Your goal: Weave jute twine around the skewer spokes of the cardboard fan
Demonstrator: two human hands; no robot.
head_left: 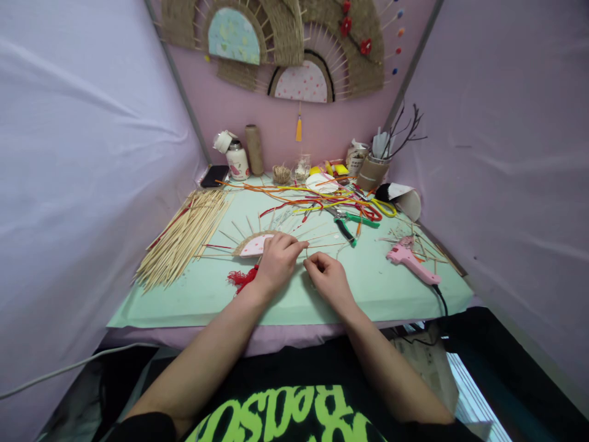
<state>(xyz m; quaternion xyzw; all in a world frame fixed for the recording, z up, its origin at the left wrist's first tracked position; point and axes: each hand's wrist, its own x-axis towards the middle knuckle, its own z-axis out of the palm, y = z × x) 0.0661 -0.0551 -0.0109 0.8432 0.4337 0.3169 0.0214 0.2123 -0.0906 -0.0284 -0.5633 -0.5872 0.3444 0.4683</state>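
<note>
The right hand point(328, 277) is pinched together, on what I cannot tell; the left hand point(280, 258) partly covers the miniature fan point(256, 245) on the mint tablecloth point(184, 307), grip hidden; its dotted centre point(253, 247) looks bordered, its outer sticks point(238, 229) seemingly unwrapped yet

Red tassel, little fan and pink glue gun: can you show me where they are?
Red tassel point(241, 279), head view: on its loose threads.
Little fan point(253, 247), head view: on its dotted middle.
Pink glue gun point(416, 266), head view: on its handle.
</note>
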